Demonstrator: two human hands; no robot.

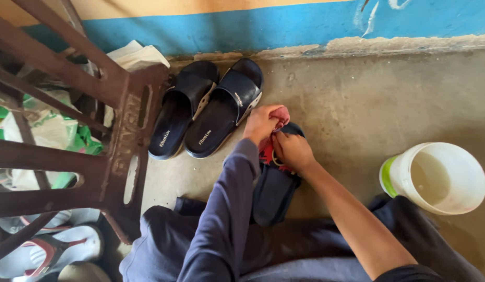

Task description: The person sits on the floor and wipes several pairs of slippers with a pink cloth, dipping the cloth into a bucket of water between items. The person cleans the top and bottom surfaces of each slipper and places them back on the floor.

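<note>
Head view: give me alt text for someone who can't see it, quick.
Both hands, left hand and right hand, press a red cloth onto a dark slide sandal on the concrete floor. A matching pair of sandals lies beyond, a white bucket to the right.

Between our hands (278, 137) we see a red cloth (280, 116) with dark marks over a navy slide sandal (273, 193). Just left of them, the pair of slides (206, 107) is black with white lettering. Right of them the bucket (435, 177) is cream with a green band. Beyond them the wall (284, 23) is blue; far left the chair (96, 104) is brown.
</note>
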